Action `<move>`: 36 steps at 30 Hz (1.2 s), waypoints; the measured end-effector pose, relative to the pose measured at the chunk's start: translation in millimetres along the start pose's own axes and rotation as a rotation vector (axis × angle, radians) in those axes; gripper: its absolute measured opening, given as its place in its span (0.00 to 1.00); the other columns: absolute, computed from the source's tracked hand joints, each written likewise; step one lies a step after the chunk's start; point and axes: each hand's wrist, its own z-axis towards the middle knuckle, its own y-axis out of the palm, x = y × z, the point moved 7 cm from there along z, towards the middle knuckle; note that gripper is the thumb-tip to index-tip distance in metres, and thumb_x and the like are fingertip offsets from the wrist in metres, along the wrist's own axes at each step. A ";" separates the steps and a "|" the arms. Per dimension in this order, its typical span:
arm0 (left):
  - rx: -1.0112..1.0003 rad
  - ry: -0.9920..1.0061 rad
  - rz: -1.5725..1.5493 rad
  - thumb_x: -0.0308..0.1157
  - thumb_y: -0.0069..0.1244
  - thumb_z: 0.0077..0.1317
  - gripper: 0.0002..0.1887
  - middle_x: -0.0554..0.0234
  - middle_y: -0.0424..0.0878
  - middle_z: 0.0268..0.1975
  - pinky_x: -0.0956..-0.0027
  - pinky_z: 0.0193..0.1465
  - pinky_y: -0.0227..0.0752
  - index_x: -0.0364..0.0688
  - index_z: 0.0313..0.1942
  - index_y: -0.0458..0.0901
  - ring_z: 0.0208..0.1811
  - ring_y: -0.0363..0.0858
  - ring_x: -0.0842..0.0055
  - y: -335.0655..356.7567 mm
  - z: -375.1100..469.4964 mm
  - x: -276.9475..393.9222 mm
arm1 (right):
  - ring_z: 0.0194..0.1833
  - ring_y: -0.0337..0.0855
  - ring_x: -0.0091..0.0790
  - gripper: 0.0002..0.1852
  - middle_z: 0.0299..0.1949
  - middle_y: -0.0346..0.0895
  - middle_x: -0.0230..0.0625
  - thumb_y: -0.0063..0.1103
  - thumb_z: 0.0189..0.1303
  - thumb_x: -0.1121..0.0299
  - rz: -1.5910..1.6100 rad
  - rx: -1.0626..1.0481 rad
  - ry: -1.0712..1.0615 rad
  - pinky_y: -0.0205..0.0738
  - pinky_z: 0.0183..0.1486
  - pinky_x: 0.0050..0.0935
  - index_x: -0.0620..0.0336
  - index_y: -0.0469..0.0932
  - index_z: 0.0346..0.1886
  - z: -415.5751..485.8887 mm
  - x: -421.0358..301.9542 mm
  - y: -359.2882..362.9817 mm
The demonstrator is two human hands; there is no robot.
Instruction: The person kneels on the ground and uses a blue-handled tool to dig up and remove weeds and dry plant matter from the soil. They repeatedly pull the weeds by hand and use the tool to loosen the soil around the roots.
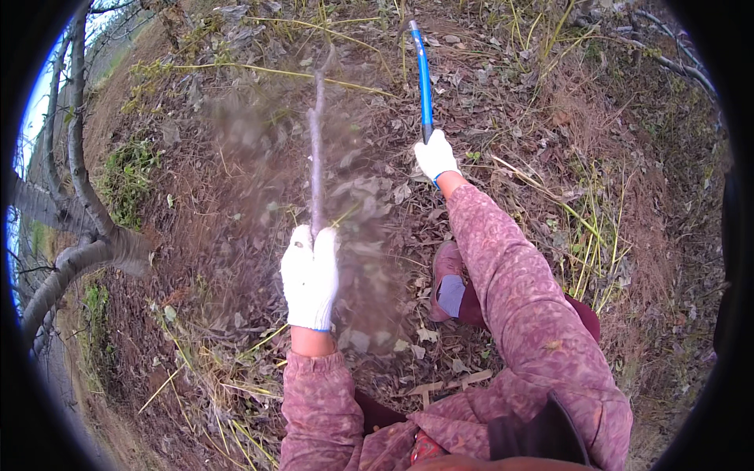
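My left hand [310, 277], in a white knit glove, grips the lower end of a bare, cut-looking branch [316, 159]. The branch points away from me, bends near its far end and looks slightly blurred there. In my right hand [436, 155], also gloved in white, is the dark grip of a blue tubular hand tool [423, 76]. It resembles a bow saw seen edge-on, but no blade can be made out. The tool's bare metallic tip points away from me, to the right of the branch and apart from it.
A tree with a forked grey trunk [88, 253] stands at the left. Dry leaves [377, 194] and yellow stalks [283, 69] litter the sloping soil. Thin branches [665, 59] reach in at upper right. My shoe [446, 277] is below my right forearm.
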 end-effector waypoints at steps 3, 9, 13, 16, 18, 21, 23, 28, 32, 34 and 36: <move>-0.056 -0.073 0.032 0.46 0.53 0.76 0.19 0.45 0.80 0.28 0.57 0.34 0.73 0.36 0.39 0.78 0.27 0.79 0.57 7.2 5.3 0.0 | 0.57 0.83 0.66 0.25 0.53 0.82 0.65 0.62 0.64 0.59 -0.033 -0.056 0.022 0.76 0.61 0.52 0.69 0.72 0.56 39.6 -3.3 20.0; -0.035 -0.070 -0.109 0.39 0.56 0.76 0.15 0.64 0.72 0.24 0.67 0.29 0.65 0.38 0.34 0.75 0.25 0.68 0.80 9.3 8.3 6.5 | 0.18 0.75 0.27 0.08 0.23 0.74 0.31 0.63 0.70 0.71 1.247 -0.609 0.769 0.73 0.18 0.28 0.59 0.72 0.39 30.3 33.1 123.0; -0.017 -0.040 -0.090 0.39 0.56 0.76 0.15 0.64 0.72 0.25 0.67 0.29 0.65 0.38 0.34 0.74 0.26 0.68 0.80 7.7 6.7 12.6 | 0.17 0.72 0.21 0.08 0.21 0.71 0.24 0.60 0.72 0.73 1.549 -0.640 0.780 0.70 0.17 0.23 0.54 0.71 0.35 24.0 29.6 146.2; -0.003 -0.018 -0.007 0.39 0.55 0.76 0.15 0.65 0.72 0.25 0.68 0.28 0.64 0.38 0.34 0.74 0.25 0.68 0.81 7.6 5.7 12.7 | 0.17 0.73 0.20 0.11 0.21 0.72 0.24 0.61 0.72 0.71 1.565 -0.675 0.812 0.70 0.17 0.21 0.52 0.71 0.32 23.3 24.7 141.9; 0.003 -0.031 -0.004 0.40 0.55 0.76 0.15 0.66 0.73 0.24 0.69 0.28 0.64 0.39 0.34 0.75 0.25 0.68 0.82 7.9 6.4 7.8 | 0.17 0.73 0.20 0.11 0.21 0.72 0.24 0.61 0.72 0.71 1.577 -0.695 0.850 0.70 0.17 0.20 0.52 0.71 0.31 14.9 23.5 130.4; 0.047 -0.038 -0.071 0.40 0.55 0.75 0.15 0.70 0.71 0.23 0.69 0.27 0.63 0.40 0.34 0.75 0.23 0.68 0.83 9.2 12.2 -0.8 | 0.17 0.73 0.20 0.11 0.22 0.72 0.23 0.62 0.71 0.71 1.722 -0.648 0.906 0.70 0.18 0.20 0.52 0.72 0.30 -25.0 26.3 100.6; 0.023 -0.043 0.017 0.45 0.52 0.77 0.18 0.48 0.82 0.30 0.59 0.35 0.74 0.36 0.41 0.79 0.29 0.80 0.65 7.2 14.8 -6.9 | 0.18 0.73 0.19 0.10 0.22 0.72 0.23 0.61 0.71 0.72 1.662 -0.641 0.891 0.69 0.17 0.20 0.52 0.71 0.32 -75.2 27.7 80.5; 0.072 -0.072 -0.153 0.41 0.54 0.76 0.16 0.53 0.77 0.28 0.61 0.34 0.70 0.35 0.40 0.79 0.28 0.75 0.69 0.5 9.7 -13.6 | 0.19 0.69 0.18 0.07 0.25 0.70 0.22 0.62 0.71 0.73 1.386 -0.707 0.788 0.63 0.17 0.20 0.50 0.72 0.41 -256.5 41.5 36.5; 0.048 -0.040 -0.145 0.42 0.54 0.76 0.16 0.49 0.80 0.30 0.60 0.35 0.72 0.35 0.40 0.79 0.29 0.78 0.66 -1.6 -11.7 -7.2 | 0.17 0.69 0.21 0.07 0.23 0.69 0.23 0.63 0.70 0.73 1.316 -0.544 0.740 0.62 0.15 0.22 0.52 0.72 0.39 -262.6 57.2 16.7; 0.024 0.017 -0.035 0.42 0.53 0.76 0.16 0.46 0.83 0.30 0.58 0.36 0.74 0.35 0.42 0.80 0.30 0.82 0.61 -7.3 -24.6 -1.4 | 0.15 0.68 0.21 0.10 0.20 0.67 0.24 0.63 0.69 0.73 1.357 -0.423 0.689 0.64 0.15 0.23 0.53 0.69 0.34 -230.2 59.2 7.6; -0.015 0.027 -0.053 0.43 0.53 0.76 0.16 0.46 0.83 0.30 0.58 0.35 0.74 0.36 0.42 0.80 0.29 0.81 0.59 -11.9 -29.3 2.5 | 0.17 0.69 0.19 0.10 0.22 0.68 0.22 0.62 0.70 0.74 1.365 -0.373 0.627 0.66 0.16 0.23 0.51 0.69 0.35 -189.5 54.3 -3.7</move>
